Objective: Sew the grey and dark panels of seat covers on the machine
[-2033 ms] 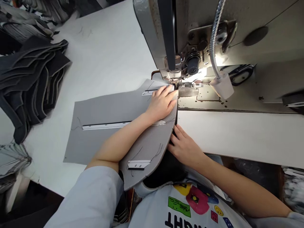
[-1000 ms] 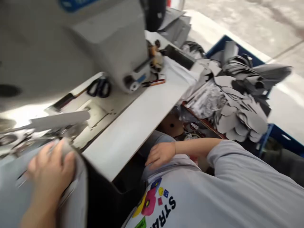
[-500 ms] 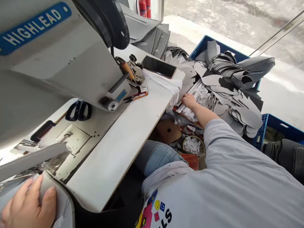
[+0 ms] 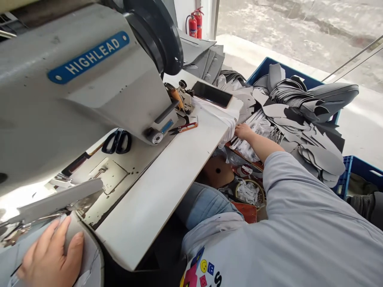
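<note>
My left hand (image 4: 54, 253) lies with its fingers stretched out on a light grey sewn piece (image 4: 89, 251), beside the head end of the sewing machine (image 4: 98, 87). At the far end of the white table (image 4: 167, 179), my right hand (image 4: 243, 131) is stretched out with its fingers curled in. It is at the white strips (image 4: 229, 121) that hang over the table edge, next to a bundle of thin white strips (image 4: 254, 119). Its fingertips are partly hidden, so what they grip cannot be made out.
On the table lie a phone (image 4: 212, 94), orange-handled thread snips (image 4: 187, 127) and black-handled scissors (image 4: 116, 141). Grey cut pieces (image 4: 317, 153) are heaped to the right, by a blue crate (image 4: 266, 65). Below the table edge sits a round basket (image 4: 260, 191) holding white scraps.
The view has shifted, so everything sits lower and further right. My right hand has moved slightly toward the white strips at the table edge. My left hand stays on the grey piece.
</note>
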The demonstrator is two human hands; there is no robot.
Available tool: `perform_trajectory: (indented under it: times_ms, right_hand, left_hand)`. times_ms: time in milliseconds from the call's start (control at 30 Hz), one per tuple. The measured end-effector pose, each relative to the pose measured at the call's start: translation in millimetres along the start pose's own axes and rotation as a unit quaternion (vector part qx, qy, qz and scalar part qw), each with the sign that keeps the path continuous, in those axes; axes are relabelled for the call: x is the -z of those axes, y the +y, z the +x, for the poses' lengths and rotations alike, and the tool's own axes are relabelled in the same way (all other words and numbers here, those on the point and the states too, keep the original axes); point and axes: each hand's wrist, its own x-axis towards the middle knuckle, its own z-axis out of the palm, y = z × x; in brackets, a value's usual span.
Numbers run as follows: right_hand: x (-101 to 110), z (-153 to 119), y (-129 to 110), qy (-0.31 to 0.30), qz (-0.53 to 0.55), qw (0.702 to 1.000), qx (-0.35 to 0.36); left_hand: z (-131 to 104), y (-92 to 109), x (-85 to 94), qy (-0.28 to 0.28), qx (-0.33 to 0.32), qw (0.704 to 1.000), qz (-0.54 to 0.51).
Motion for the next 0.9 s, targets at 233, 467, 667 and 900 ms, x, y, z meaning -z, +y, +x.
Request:
perform_trajectory:
  times_ms: [233,467,667,900]
  right_hand:
    - [5,-36,17,0.085,0.038,0.995,-0.024]
    - [33,-82,15,0.284,0.122,0.947,-0.083]
    - [65,-172,-86,0.675,-0.109,0.727,0.066]
    - [26,-260,-274,0.462,0.083,0.588,0.658]
  left_hand:
    - [4,15,8.0,0.008,0.068,0.997,-0.029]
    - [3,20,5.7,0.041,0.088,0.994,-0.055]
    - [6,40,15.2,0.023,0.081,0.996,-0.009]
    - [-12,84,41.0,-0.079,0.094,0.992,-0.008]
